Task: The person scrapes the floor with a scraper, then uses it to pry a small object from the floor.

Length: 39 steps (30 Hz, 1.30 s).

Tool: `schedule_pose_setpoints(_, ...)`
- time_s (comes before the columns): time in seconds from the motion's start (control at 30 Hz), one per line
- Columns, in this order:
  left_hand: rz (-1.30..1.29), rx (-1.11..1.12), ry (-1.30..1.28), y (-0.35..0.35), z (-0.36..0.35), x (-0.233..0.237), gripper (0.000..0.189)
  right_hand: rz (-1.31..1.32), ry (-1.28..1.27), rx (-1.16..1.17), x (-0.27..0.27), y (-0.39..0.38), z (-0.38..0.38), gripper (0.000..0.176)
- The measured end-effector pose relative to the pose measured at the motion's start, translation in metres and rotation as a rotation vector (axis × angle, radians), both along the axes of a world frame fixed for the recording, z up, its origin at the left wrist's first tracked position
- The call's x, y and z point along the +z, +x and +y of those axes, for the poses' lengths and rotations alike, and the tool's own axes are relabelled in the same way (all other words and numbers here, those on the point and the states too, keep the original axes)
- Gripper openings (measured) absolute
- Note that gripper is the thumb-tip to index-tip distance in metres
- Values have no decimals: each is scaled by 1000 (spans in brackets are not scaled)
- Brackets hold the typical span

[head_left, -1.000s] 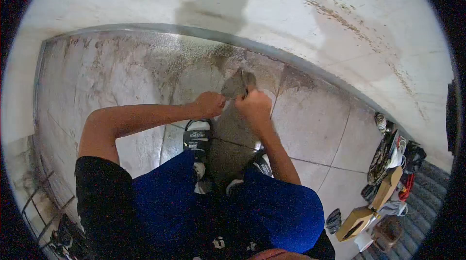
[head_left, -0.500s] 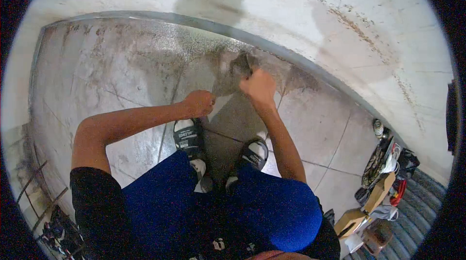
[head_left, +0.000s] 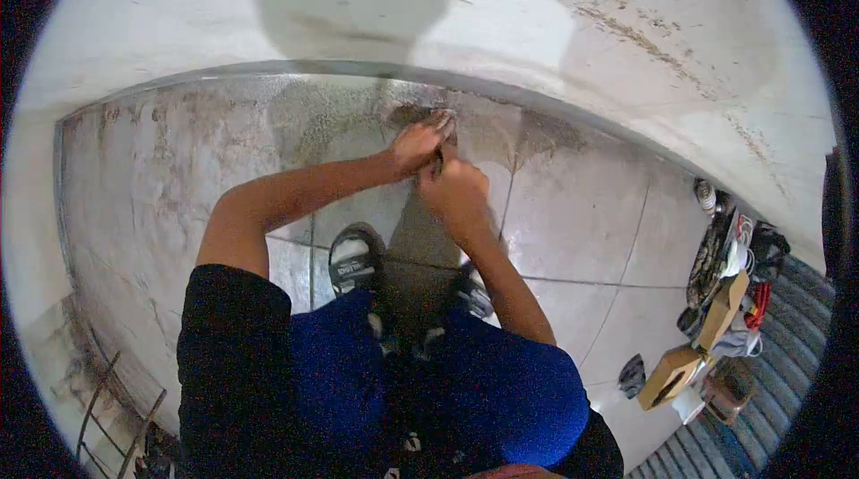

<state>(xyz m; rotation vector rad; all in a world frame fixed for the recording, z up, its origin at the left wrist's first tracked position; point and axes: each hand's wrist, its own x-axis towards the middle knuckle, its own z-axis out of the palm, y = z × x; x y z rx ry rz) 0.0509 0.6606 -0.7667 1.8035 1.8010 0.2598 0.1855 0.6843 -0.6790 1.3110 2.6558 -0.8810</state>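
My right hand (head_left: 458, 194) is closed around the dark handle of what looks like a small scraper (head_left: 440, 155), mostly hidden by my fingers. My left hand (head_left: 419, 146) meets it from the left, its fingers closed at the front end of the tool; the exact grip is partly hidden. Both hands are just above the tiled floor (head_left: 573, 228), near the foot of the wall. Beyond my fingers lies a dark, damp-looking dirt patch (head_left: 410, 112) on the tiles.
A white, brown-streaked wall (head_left: 537, 23) curves across ahead. My sandalled foot (head_left: 351, 262) is below my left forearm. At right are a cardboard box (head_left: 669, 379), a white cup (head_left: 688, 406), bags and a corrugated metal shutter (head_left: 787, 336). Thin metal bars (head_left: 98, 389) stand at lower left.
My left hand has moved right and forward from above my foot to meet my right hand at the tool. My right hand has drawn slightly back from the wall. The view has shifted.
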Motion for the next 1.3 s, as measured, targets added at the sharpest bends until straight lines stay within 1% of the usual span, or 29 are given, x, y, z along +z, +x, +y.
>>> schedule_pose_setpoints(0.07,107,-97,150,-16,5,1,58,62,58,-10,-7,-11,3,36)
schedule_pose_setpoints(0.1,127,-147,202,-9,-4,0,58,62,62,-17,-10,-3,-7,36)
schedule_pose_setpoints(0.13,8,-39,85,-5,-6,9,59,31,42,-13,-12,6,-19,35)
schedule_pose_setpoints(0.2,37,-34,79,-1,-8,7,58,21,70,26,-14,1,-12,33)
schedule_pose_setpoints(0.23,57,-22,72,-1,-11,-2,58,-3,40,11,-8,-3,-9,34)
schedule_pose_setpoints(0.27,136,-30,190,1,-11,-17,58,-32,0,-10,0,-4,-7,34)
schedule_pose_setpoints(0.3,108,-5,142,-2,-8,-13,59,-58,-35,-35,5,-6,-5,34)
schedule_pose_setpoints(0.37,42,32,49,-4,0,-8,61,-56,-3,-42,2,-11,4,35)
schedule_pose_setpoints(0.43,23,33,36,-7,6,2,61,-62,4,-52,1,-9,9,37)
schedule_pose_setpoints(0.5,92,-11,107,-4,-1,-6,61,-56,-20,-48,4,-10,7,38)
schedule_pose_setpoints(0.57,255,-118,279,-2,-8,-25,60,-111,-55,-58,11,-9,-1,36)
schedule_pose_setpoints(0.6,229,-116,278,-5,-7,-33,59,-141,-72,-66,12,-8,-3,35)
schedule_pose_setpoints(0.67,171,-116,271,-11,-4,-45,58,-45,-38,-43,6,-13,2,37)
schedule_pose_setpoints(0.7,56,-79,142,-13,-5,-18,59,1,-21,-32,3,-14,4,39)
schedule_pose_setpoints(0.73,-58,-40,15,-16,-2,36,59,12,-19,-39,5,-16,6,37)
schedule_pose_setpoints(0.8,-224,86,-42,-14,-2,30,55,37,-16,-43,17,-21,9,33)
schedule_pose_setpoints(0.83,-307,152,-64,-13,-2,26,53,58,0,-39,10,-17,5,34)
schedule_pose_setpoints(0.87,-117,49,170,-11,-10,-19,48,84,19,-33,-1,-12,-3,34)
schedule_pose_setpoints(0.9,73,-54,396,-9,-16,-45,43,107,31,-25,-7,-8,-9,34)
schedule_pose_setpoints(1.0,54,-44,441,-14,-15,-49,38,76,0,-57,1,-15,-10,32)
schedule_pose_setpoints(1.1,-233,-118,477,-45,-25,-44,49,47,-26,-32,9,-27,9,33)
schedule_pose_setpoints(1.13,-124,-41,-200,-30,9,39,55,52,0,-23,8,-26,10,34)
schedule_pose_setpoints(1.17,-44,-26,-146,-21,7,35,51,55,21,-12,5,-23,6,34)
schedule_pose_setpoints(1.2,39,-11,-91,-15,3,19,47,61,42,-3,2,-21,2,35)
schedule_pose_setpoints(1.27,156,-24,194,-15,-4,-12,42,80,73,-31,-8,-12,-10,35)
schedule_pose_setpoints(1.3,184,-53,418,-14,-9,-18,42,86,84,-45,-6,-10,-14,36)
